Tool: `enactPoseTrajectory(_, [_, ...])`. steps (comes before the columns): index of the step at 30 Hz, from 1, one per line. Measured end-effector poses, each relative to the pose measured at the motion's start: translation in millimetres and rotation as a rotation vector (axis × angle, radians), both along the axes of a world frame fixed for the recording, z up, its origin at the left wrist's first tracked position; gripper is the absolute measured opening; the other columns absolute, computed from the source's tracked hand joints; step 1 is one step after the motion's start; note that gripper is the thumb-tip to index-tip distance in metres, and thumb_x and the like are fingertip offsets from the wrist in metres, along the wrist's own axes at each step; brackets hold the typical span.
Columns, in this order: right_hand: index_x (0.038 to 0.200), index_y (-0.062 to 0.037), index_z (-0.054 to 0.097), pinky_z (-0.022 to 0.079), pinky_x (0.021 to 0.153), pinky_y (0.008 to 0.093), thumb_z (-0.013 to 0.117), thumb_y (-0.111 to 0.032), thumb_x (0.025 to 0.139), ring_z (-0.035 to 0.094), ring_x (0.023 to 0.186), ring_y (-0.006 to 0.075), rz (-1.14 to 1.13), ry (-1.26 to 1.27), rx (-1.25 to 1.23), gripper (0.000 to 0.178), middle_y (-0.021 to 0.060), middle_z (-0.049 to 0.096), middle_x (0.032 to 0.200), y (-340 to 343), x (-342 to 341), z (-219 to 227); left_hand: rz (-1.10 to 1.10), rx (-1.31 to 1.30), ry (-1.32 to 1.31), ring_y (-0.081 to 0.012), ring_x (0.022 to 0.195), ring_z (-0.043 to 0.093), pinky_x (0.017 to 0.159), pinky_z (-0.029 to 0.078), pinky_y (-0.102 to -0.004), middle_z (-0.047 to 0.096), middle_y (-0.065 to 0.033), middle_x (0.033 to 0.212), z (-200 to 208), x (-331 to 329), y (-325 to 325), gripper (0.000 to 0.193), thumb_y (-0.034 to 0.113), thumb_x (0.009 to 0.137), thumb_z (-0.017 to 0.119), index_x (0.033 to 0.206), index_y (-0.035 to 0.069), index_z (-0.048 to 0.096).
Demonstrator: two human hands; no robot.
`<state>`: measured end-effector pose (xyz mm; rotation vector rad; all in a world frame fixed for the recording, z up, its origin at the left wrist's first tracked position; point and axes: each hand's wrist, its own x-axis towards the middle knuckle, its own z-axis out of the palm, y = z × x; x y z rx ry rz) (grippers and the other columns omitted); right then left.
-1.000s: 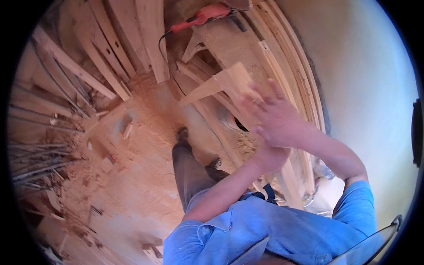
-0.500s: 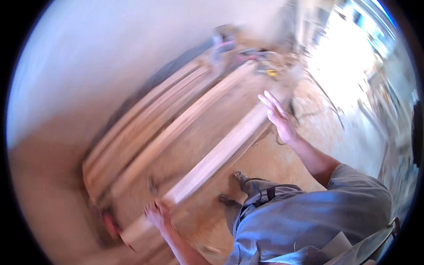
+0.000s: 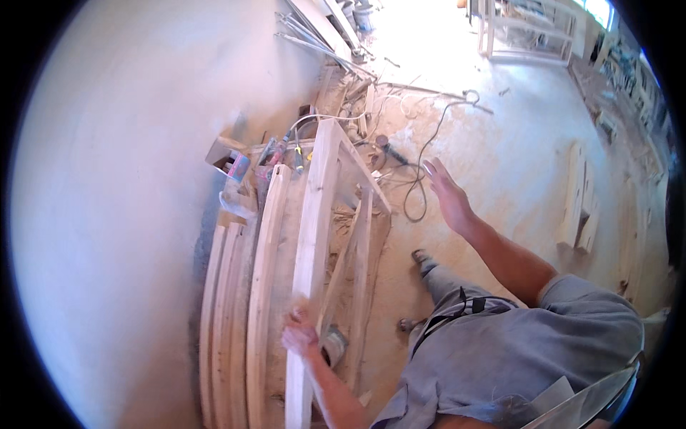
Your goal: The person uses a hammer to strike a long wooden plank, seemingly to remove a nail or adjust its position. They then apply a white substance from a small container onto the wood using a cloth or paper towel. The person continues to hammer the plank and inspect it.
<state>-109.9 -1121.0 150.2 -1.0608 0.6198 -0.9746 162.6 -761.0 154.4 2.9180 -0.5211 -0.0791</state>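
Note:
A long pale wooden beam (image 3: 314,200) runs from the near edge up toward the back of a work stand. My left hand (image 3: 300,337) is closed on this beam partway along, its fingers slightly blurred. Out to the right, my right hand (image 3: 446,191) hangs in the air with fingers stretched, holding nothing. It is apart from the beam, above the floor near a dark cable (image 3: 421,179). Left of the beam lies another long timber (image 3: 264,286), with several more timbers (image 3: 219,322) beyond it along the wall.
Tools with red and yellow handles (image 3: 279,151) and an open box (image 3: 227,159) stand at the timbers' far end. A dark power tool (image 3: 391,150) lies on the floor. Short boards (image 3: 575,200) are at right; a wooden frame (image 3: 529,36) stands at the back.
My view has swung round to the right, so the beam and timbers now run more steeply. My left hand stays on the beam; the right hand stays stretched out.

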Motion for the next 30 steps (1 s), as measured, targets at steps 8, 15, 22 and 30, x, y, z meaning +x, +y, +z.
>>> enactPoseTrajectory(8, [0.156, -0.0012, 0.02, 0.012, 0.121, 0.0361, 0.044, -0.048, 0.104, 0.018, 0.15, 0.0241, 0.141, -0.127, 0.234, 0.074, 0.014, 0.023, 0.162, -112.8, 171.3, -63.9, 0.17, -0.034, 0.041, -0.0501, 0.093, 0.061, 0.08, 0.044, -0.0584, 0.068, -0.0267, 0.102, 20.1, -3.8, -141.7, 0.058, 0.051, 0.102, 0.037, 0.102, 0.002, 0.067])
enactPoseTrajectory(15, [0.157, 0.0022, 0.003, 0.01, 0.122, 0.0443, 0.04, -0.054, 0.102, 0.015, 0.152, 0.034, 0.044, 0.329, -0.131, 0.087, 0.0237, 0.02, 0.161, -161.3, 292.2, -96.9, 0.27, -0.017, -0.049, -0.0503, 0.101, 0.061, 0.086, 0.044, -0.0574, 0.068, -0.029, 0.109, -10.4, 24.3, -137.3, 0.068, 0.055, 0.102, 0.034, 0.117, -0.003, 0.068])
enactPoseTrajectory(22, [0.156, 0.0048, 0.002, 0.003, 0.122, 0.0485, 0.046, -0.049, 0.1, 0.009, 0.153, 0.0374, 0.122, 0.512, -0.292, 0.089, 0.0259, 0.01, 0.163, -111.6, 280.2, -104.2, 0.47, -0.008, 0.087, -0.0443, 0.103, 0.063, 0.089, 0.046, -0.0509, 0.067, -0.0297, 0.113, -13.3, 36.6, -145.6, 0.078, 0.061, 0.101, 0.032, 0.12, -0.007, 0.065])
enactPoseTrajectory(30, [0.157, 0.0027, 0.007, 0.006, 0.122, 0.0493, 0.052, -0.043, 0.097, 0.011, 0.152, 0.0408, 0.115, 0.533, -0.373, 0.087, 0.025, 0.014, 0.163, -153.2, 296.4, -63.9, 0.453, -0.112, -0.003, -0.0473, 0.089, 0.063, 0.078, 0.044, -0.0574, 0.069, -0.031, 0.094, -38.8, 52.6, -126.0, 0.078, 0.059, 0.102, 0.032, 0.103, -0.009, 0.07])
